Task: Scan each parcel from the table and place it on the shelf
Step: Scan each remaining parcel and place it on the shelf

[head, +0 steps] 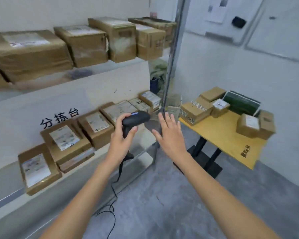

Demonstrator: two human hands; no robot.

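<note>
My left hand (122,138) grips a black barcode scanner (134,120) by its handle, and its cable hangs down to the floor. My right hand (169,133) is held out flat beside the scanner, fingers spread, holding nothing. Several brown parcels (248,125) lie on the yellow table (223,140) to the right. The lower shelf (110,149) in front of me holds a row of labelled parcels (95,125). Both hands hover just off the shelf's right end.
An upper shelf carries larger taped boxes (86,44). A metal shelf post (171,66) stands between shelf and table. A dark green box (240,102) sits at the table's back. The scanner's black cable (110,204) trails over the grey concrete floor.
</note>
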